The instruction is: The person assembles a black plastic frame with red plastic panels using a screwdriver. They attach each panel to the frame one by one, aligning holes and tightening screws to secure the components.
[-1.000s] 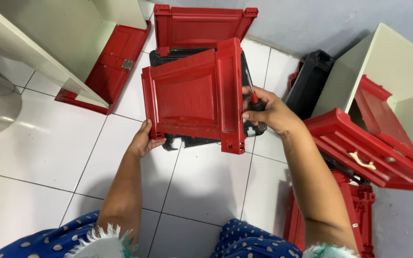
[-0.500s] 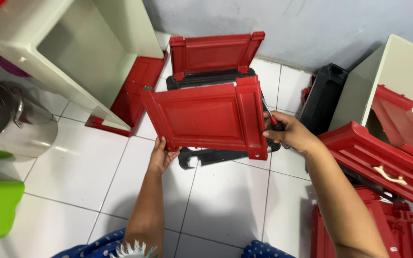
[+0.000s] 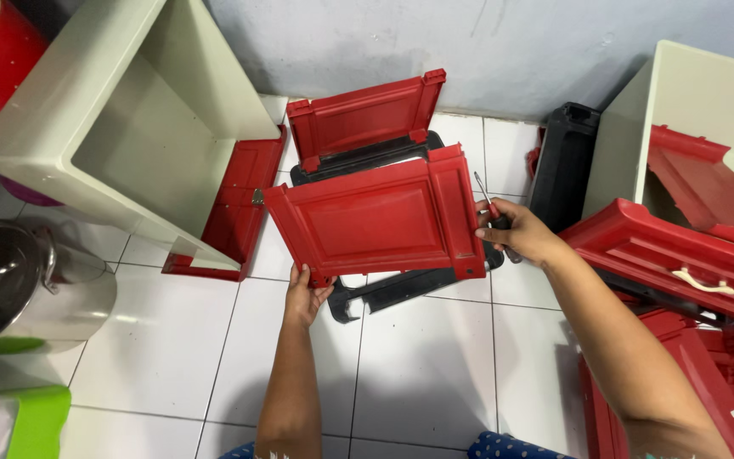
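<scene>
Two hands hold one red plastic door panel [image 3: 380,221] up over the white tiled floor [image 3: 163,340]. Our left hand [image 3: 303,297] pinches its bottom corner with closed fingers. Our right hand [image 3: 520,234] is wrapped around a small red-handled screwdriver [image 3: 490,208] and steadies the right edge. We think it is best to keep both grips firm and the panel level, so it does not drop on the black plastic frame [image 3: 384,289] below. Compared with half a second ago, the panel is tilted a bit more and the cream plastic cabinet box [image 3: 121,127] looks closer.
</scene>
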